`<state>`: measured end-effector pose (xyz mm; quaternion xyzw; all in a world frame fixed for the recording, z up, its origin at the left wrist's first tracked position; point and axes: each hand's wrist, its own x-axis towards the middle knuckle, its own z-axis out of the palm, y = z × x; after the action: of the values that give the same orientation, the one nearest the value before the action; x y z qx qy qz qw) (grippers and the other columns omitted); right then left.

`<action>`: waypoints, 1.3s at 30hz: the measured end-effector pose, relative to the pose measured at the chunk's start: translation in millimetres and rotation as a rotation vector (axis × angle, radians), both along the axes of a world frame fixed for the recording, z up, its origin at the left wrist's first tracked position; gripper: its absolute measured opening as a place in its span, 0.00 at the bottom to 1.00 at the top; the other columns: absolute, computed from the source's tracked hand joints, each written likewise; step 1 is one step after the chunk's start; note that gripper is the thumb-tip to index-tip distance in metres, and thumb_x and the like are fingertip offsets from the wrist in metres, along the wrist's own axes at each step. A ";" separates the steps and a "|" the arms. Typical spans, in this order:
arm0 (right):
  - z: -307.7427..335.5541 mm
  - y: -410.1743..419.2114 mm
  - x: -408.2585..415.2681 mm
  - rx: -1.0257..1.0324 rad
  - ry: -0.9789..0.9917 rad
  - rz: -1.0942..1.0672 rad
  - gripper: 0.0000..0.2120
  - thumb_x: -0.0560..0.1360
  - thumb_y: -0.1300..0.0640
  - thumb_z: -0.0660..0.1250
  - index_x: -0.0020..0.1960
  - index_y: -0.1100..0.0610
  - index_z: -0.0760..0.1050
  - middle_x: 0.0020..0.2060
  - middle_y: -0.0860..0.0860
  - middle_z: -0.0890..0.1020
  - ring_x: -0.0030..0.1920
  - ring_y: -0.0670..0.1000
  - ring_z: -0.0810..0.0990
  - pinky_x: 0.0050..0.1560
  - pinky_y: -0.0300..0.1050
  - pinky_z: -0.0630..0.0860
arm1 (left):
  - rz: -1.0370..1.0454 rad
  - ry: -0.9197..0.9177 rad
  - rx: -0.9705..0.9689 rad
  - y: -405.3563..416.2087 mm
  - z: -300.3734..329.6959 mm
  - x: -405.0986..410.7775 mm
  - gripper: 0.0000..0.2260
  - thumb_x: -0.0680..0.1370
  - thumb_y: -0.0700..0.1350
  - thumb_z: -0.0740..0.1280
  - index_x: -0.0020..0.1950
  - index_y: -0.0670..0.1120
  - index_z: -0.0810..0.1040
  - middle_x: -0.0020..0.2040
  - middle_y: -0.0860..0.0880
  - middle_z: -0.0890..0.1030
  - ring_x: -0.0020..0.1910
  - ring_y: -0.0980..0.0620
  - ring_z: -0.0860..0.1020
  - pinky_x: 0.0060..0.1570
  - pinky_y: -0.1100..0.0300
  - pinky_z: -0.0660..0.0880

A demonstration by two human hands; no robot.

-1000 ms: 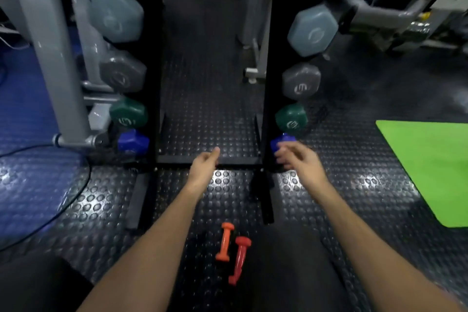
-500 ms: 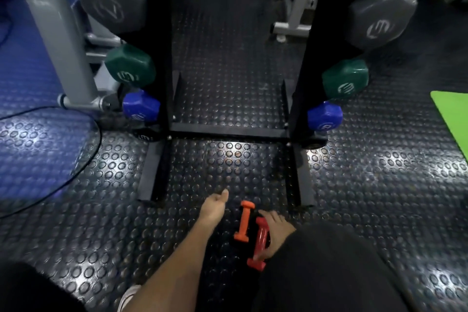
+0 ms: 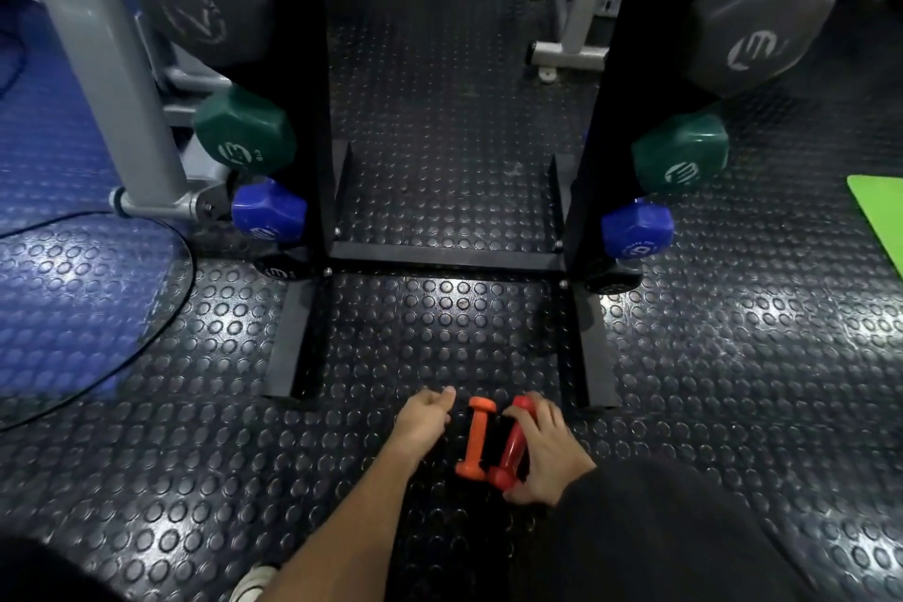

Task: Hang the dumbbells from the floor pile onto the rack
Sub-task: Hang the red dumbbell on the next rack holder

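Two small dumbbells lie side by side on the studded black floor in front of the rack. The orange dumbbell is on the left, the red dumbbell on the right. My right hand curls its fingers and thumb round the red one. My left hand hovers just left of the orange one with loosely curled fingers, holding nothing. The black rack stands ahead, with blue, green and grey dumbbells hung on its sides.
A grey machine post and its foot stand at the left beside the rack. A black cable loops over the blue floor on the left. A green mat lies at the right edge. My dark-trousered knee fills the lower right.
My hands dropped from the rack's lower pegs down to the floor pair. The right hand has closed further round the red dumbbell; the left hand has come closer to the orange one.
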<state>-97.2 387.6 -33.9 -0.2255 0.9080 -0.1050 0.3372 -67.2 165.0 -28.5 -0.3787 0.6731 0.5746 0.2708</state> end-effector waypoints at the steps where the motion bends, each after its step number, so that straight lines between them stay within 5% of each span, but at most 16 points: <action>1: 9.2 -1.5 -6.8 0.018 0.013 0.008 0.53 0.57 0.24 0.65 0.77 0.43 0.57 0.78 0.52 0.52 0.78 0.56 0.53 0.76 0.63 0.65 | 0.004 -0.004 0.003 0.7 0.7 0.5 0.16 0.81 0.60 0.61 0.54 0.49 0.78 0.52 0.49 0.83 0.52 0.50 0.81 0.60 0.48 0.77; 8: 23.2 -14.9 -49.0 -0.043 0.167 0.025 0.50 0.56 0.30 0.72 0.72 0.47 0.62 0.76 0.54 0.53 0.77 0.57 0.52 0.73 0.59 0.71 | 0.069 0.046 0.029 11.2 11.2 -16.8 0.09 0.82 0.53 0.64 0.52 0.49 0.81 0.51 0.49 0.84 0.52 0.50 0.82 0.61 0.47 0.77; 13: 56.7 -30.7 -78.7 -0.259 0.232 -0.159 0.51 0.54 0.27 0.76 0.71 0.43 0.62 0.74 0.49 0.54 0.75 0.51 0.54 0.74 0.52 0.69 | 0.195 0.086 0.361 26.8 35.5 -40.6 0.13 0.82 0.48 0.65 0.57 0.40 0.81 0.46 0.44 0.85 0.45 0.45 0.82 0.53 0.46 0.82; 18: 118.2 -34.2 -111.0 -0.511 0.355 -0.296 0.57 0.51 0.25 0.78 0.73 0.43 0.63 0.72 0.44 0.62 0.71 0.47 0.64 0.72 0.44 0.68 | 0.358 0.315 0.515 17.3 98.9 -74.4 0.15 0.78 0.44 0.72 0.56 0.33 0.79 0.40 0.40 0.82 0.35 0.45 0.80 0.35 0.55 0.79; 24: 228.2 -25.5 -126.7 -0.947 0.483 -0.510 0.48 0.61 0.38 0.82 0.75 0.40 0.63 0.69 0.35 0.73 0.69 0.39 0.73 0.72 0.43 0.70 | 0.306 0.642 0.538 13.9 210.9 -91.6 0.22 0.72 0.43 0.72 0.60 0.29 0.77 0.46 0.32 0.83 0.41 0.39 0.80 0.38 0.51 0.80; 26: 269.9 -26.7 -116.4 -1.035 0.589 -0.585 0.43 0.59 0.36 0.81 0.70 0.37 0.67 0.66 0.38 0.74 0.66 0.39 0.75 0.67 0.38 0.72 | 0.295 0.725 0.567 19.3 255.3 -91.6 0.27 0.68 0.43 0.79 0.59 0.28 0.76 0.45 0.32 0.83 0.39 0.38 0.81 0.38 0.50 0.82; 29: 325.7 -28.1 -86.3 -1.126 0.664 -0.571 0.47 0.51 0.30 0.83 0.68 0.34 0.72 0.63 0.42 0.79 0.61 0.41 0.80 0.58 0.36 0.77 | 0.218 0.819 0.656 27.0 319.3 -82.9 0.42 0.48 0.49 0.88 0.53 0.30 0.77 0.41 0.33 0.83 0.35 0.41 0.83 0.34 0.51 0.82; 31: 358.8 -29.5 -65.5 -1.120 0.714 -0.458 0.46 0.51 0.40 0.86 0.67 0.33 0.74 0.64 0.41 0.79 0.60 0.42 0.82 0.56 0.37 0.80 | 0.125 0.875 0.666 34.9 363.3 -75.9 0.37 0.50 0.47 0.87 0.51 0.32 0.77 0.37 0.36 0.83 0.31 0.46 0.82 0.30 0.58 0.78; 35: 416.2 -24.2 -51.8 -1.050 1.027 -0.328 0.30 0.61 0.54 0.81 0.62 0.40 0.82 0.70 0.43 0.77 0.64 0.41 0.80 0.58 0.32 0.78 | 0.060 0.910 0.711 55.3 441.7 -75.2 0.13 0.66 0.32 0.79 0.43 0.33 0.77 0.35 0.33 0.81 0.26 0.45 0.80 0.23 0.61 0.76; 39: 485.6 -8.5 -64.0 -1.099 1.139 -0.334 0.27 0.63 0.62 0.80 0.58 0.43 0.83 0.68 0.43 0.80 0.66 0.43 0.80 0.62 0.36 0.76 | -0.027 1.029 0.718 68.4 506.3 -86.6 0.08 0.69 0.40 0.78 0.41 0.40 0.81 0.41 0.36 0.81 0.36 0.46 0.81 0.39 0.55 0.80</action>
<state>-161.2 379.1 451.7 -0.2395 0.7806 -0.4543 -0.3563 -153.8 233.4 477.7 0.0697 0.4869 0.8702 0.0295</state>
